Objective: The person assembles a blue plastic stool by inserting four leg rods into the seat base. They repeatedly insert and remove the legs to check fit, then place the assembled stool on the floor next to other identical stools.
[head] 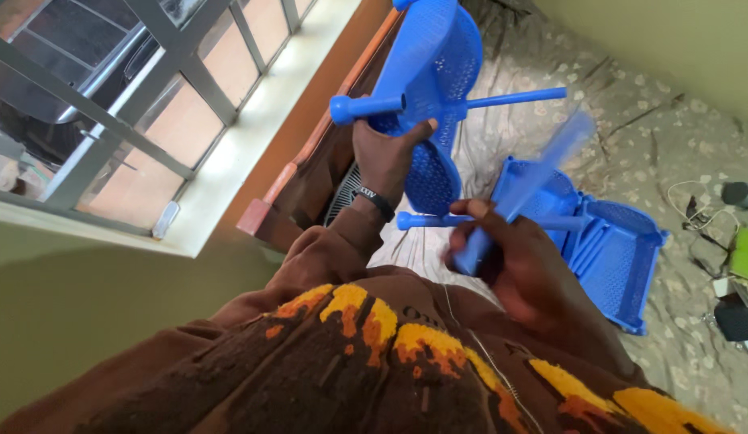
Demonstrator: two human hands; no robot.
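Blurred blue rod (525, 186) in right hand (510, 261)

Brown, orange-patterned sweatshirt (366, 362); black wristband (374, 198)

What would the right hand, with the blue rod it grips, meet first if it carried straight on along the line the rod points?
Probably the blue perforated tray lying on the patterned bedspread. The right hand aims its blurred blue rod up and to the right, across that tray. Depth is unclear, so it might pass above it.

Perforated shelf panel (434, 72) above the stacked trays (615, 249) on the bed (655, 120), window (125, 88) to the left.
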